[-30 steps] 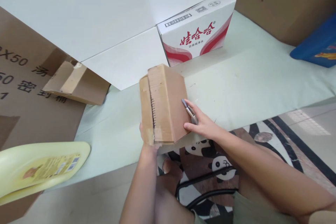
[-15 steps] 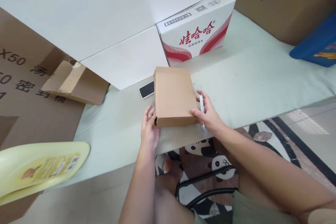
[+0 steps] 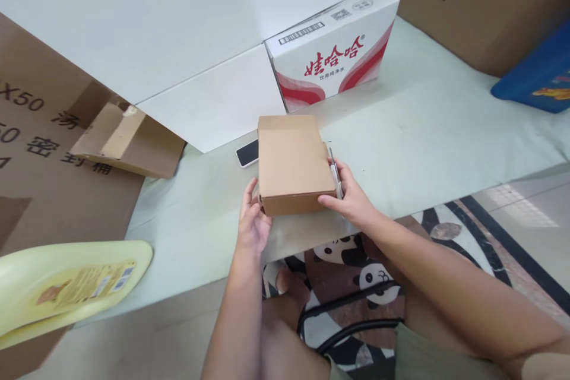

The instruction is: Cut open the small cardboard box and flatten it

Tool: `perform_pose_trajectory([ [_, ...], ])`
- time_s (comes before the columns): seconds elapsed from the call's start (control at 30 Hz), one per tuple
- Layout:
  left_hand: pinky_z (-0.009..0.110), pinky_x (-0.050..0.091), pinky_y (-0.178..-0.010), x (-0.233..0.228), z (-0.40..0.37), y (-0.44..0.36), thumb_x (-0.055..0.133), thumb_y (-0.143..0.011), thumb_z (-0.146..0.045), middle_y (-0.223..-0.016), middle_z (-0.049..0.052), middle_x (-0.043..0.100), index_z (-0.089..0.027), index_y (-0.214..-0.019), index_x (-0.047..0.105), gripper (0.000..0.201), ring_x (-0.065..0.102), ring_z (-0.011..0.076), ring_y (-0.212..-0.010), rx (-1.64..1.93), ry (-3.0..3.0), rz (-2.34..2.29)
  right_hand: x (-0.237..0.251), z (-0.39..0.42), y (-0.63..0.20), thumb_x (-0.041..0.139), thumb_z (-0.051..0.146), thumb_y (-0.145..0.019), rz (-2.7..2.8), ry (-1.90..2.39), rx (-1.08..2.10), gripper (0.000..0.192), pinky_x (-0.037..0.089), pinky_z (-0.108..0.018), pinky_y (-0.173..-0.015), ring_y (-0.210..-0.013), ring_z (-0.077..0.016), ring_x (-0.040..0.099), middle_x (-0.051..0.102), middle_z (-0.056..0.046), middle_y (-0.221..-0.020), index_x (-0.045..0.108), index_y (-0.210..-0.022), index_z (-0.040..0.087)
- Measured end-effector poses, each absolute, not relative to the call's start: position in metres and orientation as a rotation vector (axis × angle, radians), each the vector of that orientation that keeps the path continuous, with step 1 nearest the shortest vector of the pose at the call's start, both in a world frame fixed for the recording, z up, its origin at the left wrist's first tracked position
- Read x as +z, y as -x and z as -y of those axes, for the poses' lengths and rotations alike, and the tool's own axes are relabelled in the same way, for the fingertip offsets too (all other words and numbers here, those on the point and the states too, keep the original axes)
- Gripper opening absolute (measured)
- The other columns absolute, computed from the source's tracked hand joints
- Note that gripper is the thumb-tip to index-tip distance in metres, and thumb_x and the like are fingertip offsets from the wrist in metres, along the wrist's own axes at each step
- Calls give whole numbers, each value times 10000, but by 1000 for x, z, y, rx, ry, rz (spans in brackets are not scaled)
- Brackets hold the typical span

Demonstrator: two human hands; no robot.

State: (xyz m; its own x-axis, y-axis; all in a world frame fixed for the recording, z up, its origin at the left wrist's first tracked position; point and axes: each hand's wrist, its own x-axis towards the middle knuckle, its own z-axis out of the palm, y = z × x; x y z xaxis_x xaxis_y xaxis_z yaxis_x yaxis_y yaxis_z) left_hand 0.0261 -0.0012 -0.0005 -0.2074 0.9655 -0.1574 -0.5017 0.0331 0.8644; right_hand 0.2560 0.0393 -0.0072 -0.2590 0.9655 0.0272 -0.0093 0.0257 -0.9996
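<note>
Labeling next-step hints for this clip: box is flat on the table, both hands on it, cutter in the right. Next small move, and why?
Probably steady the small brown box with the left hand and bring the cutter in the right hand up onto the top. The box lies closed and flat on the pale table, and the cutter sits alongside its right wall, not on any seam.

White carton [image 3: 332,47]: red "娃哈哈", small "饮用纯净水", a barcode; brown cardboard [image 3: 40,148]: "X50", "50 密封桶"
</note>
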Motion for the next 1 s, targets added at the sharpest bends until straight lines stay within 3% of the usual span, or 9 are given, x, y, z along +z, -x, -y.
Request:
perform_pose_trajectory([
  [0.17, 228, 546, -676, -2, 2, -26, 893, -603, -378, -994, 19, 708, -286, -1174, 657, 624, 677, 165, -838, 1502, -664, -1025, -9, -41, -258, 764, 553, -711, 1427, 1096, 1318, 947, 271, -520, -1211, -1469, -342, 325, 383, -147, -1554, 308, -1487, 257],
  [0.37, 201, 527, -629, -5, 0, -31, 873, -650, -402, -1004, 21, 716, -270, -1125, 672, 533, 678, 144, -795, 1563, -667, -1115, -10, -41, -259, 756, 562, -707, 1498, 1167, 1222, 906, 269, -543, -1203, -1444, -348, 357, 376, -146, -1542, 351, -1463, 269],
  [0.53, 220, 533, -823, -10, -1, -33, 855, -672, -395, -1154, 49, 711, -245, -1060, 707, 442, 674, 182, -1031, 1664, -736, -1212, -8, -40, -259, 748, 568, -715, 1518, 1184, 1212, 896, 272, -568, -1194, -1442, -363, 357, 381, -154, -1537, 355, -1460, 265],
  [0.67, 257, 522, -877, -16, -3, -30, 830, -698, -413, -1116, 78, 725, -206, -1016, 718, 396, 677, 206, -1037, 1701, -786, -1290, -9, -40, -259, 757, 565, -705, 1502, 1191, 1220, 904, 274, -564, -1196, -1442, -362, 364, 388, -154, -1540, 358, -1457, 262],
  [0.8, 268, 524, -882, -18, -2, -27, 847, -659, -475, -1110, 88, 726, -201, -1015, 724, 466, 676, 218, -1045, 1689, -780, -1245, -10, -39, -258, 747, 563, -725, 1478, 1182, 1222, 885, 281, -553, -1196, -1449, -350, 358, 401, -148, -1542, 352, -1457, 258],
  [1.0, 279, 531, -904, -16, -1, -27, 918, -526, -391, -1119, 61, 728, -237, -991, 740, 521, 648, 240, -1112, 1669, -797, -1203, -7, -40, -259, 706, 554, -777, 1466, 1147, 1249, 837, 323, -519, -1179, -1414, -327, 412, 417, -162, -1526, 331, -1460, 246],
])
